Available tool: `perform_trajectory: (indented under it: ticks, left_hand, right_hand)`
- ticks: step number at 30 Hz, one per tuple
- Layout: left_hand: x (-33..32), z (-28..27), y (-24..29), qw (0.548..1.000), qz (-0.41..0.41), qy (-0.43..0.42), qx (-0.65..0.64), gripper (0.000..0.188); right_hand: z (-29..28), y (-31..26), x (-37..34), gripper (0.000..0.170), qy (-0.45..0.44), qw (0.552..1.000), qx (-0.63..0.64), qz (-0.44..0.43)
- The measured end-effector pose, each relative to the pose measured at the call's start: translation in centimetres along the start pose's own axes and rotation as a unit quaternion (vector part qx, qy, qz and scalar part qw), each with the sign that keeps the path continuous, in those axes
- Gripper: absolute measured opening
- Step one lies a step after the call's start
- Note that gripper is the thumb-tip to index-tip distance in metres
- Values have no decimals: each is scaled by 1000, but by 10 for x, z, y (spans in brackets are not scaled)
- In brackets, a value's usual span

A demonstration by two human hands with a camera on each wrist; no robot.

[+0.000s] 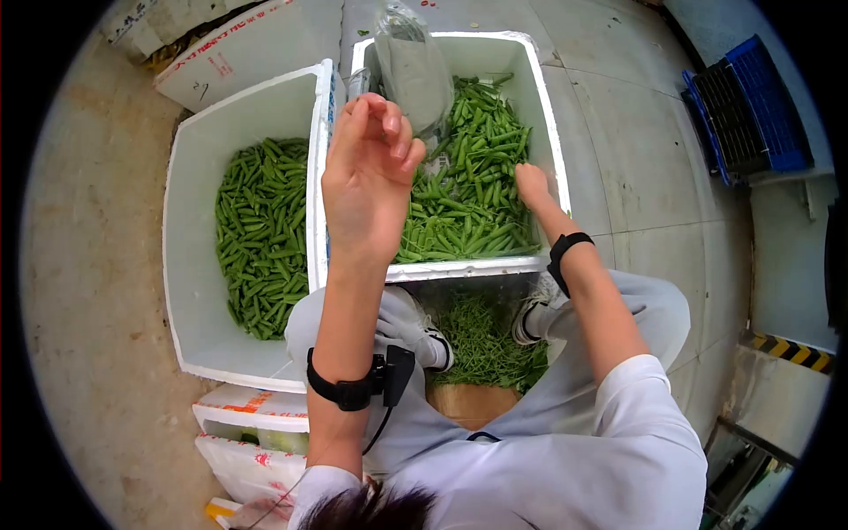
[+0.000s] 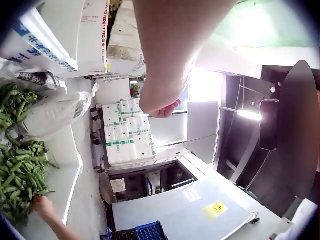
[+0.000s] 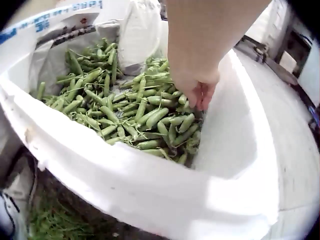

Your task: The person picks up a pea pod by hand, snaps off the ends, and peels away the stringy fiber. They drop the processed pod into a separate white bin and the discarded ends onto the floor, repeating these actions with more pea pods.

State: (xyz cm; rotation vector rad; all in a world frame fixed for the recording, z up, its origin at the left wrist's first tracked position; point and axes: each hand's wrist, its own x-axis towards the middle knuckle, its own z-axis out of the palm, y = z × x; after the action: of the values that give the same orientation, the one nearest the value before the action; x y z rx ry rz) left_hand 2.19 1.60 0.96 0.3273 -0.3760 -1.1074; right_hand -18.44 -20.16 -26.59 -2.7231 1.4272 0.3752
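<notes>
The right hand (image 1: 533, 186) touches pea pods (image 1: 477, 216) heaped in a white box (image 1: 522, 88); I cannot tell its grip. The left hand (image 1: 369, 172) hovers above, empty, loosely curled. The pods are plump and green.

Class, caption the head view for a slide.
Right hand among green pods in a white foam box, left hand held up.
</notes>
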Motion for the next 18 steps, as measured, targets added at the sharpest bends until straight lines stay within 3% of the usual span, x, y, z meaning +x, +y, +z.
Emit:
perform_trajectory:
  ticks: [1,4,6,9,10,11,12,13,15,16,18]
  left_hand:
    - [0,1,-1,1000,2,-4,5,15]
    - [-2,4,-1,1000,6,-1,23,16]
    - [-2,3,1,1000,8,-6,21,16]
    - [-2,3,3,998,0,8,54,16]
    - [-2,2,4,995,-12,25,93,15]
    - [-1,-5,3,988,-31,15,152,17]
    - [-1,-4,2,988,-25,12,149,17]
    - [-1,0,-2,957,-14,-6,289,21]
    - [-2,3,-9,858,12,-62,510,37]
    - [-3,-3,-14,771,77,-125,620,43]
    - [-7,-7,-20,700,102,-198,678,44]
  right_hand:
    - [-5,-1,-2,8,64,996,-43,-40]
    - [-46,-4,-13,6,73,987,-94,-110]
    - [-72,-8,-18,6,51,989,-86,-107]
    - [-116,-16,-27,9,24,974,183,-133]
    - [-132,-18,-31,9,26,975,176,-135]
    - [-158,-25,-41,11,-66,939,323,-98]
    - [-184,-33,-52,13,-155,873,460,-58]
    - [-205,-39,-65,13,-151,875,456,-62]
    - [-242,-52,-94,14,-197,714,667,-81]
    - [-257,-57,-106,14,-194,717,664,-86]
    - [-278,-63,-128,11,-174,617,762,-96]
